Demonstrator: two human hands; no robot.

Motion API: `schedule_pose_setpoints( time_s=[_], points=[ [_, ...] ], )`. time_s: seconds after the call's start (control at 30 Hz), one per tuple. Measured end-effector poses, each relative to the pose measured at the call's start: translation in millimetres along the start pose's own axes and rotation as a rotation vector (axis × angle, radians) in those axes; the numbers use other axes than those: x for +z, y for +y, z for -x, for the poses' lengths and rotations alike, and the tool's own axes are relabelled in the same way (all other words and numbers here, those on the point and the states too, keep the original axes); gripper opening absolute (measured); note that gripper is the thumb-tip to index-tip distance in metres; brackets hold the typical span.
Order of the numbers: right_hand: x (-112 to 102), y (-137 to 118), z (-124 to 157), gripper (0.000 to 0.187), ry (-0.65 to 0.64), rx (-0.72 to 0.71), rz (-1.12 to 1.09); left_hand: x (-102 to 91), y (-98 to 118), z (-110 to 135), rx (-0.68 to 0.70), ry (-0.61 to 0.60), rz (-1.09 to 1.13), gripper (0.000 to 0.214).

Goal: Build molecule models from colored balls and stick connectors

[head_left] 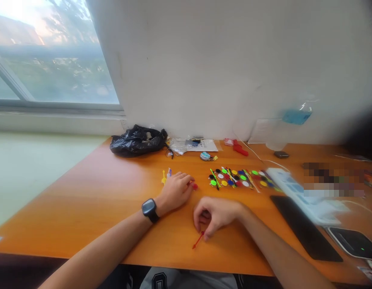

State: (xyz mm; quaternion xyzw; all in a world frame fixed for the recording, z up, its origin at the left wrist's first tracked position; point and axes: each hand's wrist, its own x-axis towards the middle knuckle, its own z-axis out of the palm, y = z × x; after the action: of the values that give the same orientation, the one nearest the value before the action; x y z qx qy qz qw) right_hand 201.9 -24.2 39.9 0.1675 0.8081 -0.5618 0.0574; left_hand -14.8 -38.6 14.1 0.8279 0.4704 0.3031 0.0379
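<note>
My left hand, with a black watch on the wrist, rests on the orange table, fingers curled onto a small red round piece. Yellow and pale small pieces lie just beyond its knuckles. My right hand is nearer the front edge, fingers pinched on a thin red stick that slants down to the left. A spread of coloured discs and sticks lies a little past both hands, to the right.
A black plastic bag, a clear packet with paper and red pieces lie along the wall. A white power strip, a black flat slab and a phone sit on the right.
</note>
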Motion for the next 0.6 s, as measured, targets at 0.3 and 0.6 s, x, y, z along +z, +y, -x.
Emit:
schedule_pose_setpoints(
  time_s=[0.3,0.6],
  points=[
    [2.3,6.5,-6.6,0.024,0.261,0.070,0.034,-2.8,1.3,3.3,-0.072,-0.016,0.139,0.025],
    [-7.4,18.6,-9.3,0.027,0.533,0.008,-0.059,-14.1,6.4,2.5,0.062,-0.071,0.173,0.043]
  ],
)
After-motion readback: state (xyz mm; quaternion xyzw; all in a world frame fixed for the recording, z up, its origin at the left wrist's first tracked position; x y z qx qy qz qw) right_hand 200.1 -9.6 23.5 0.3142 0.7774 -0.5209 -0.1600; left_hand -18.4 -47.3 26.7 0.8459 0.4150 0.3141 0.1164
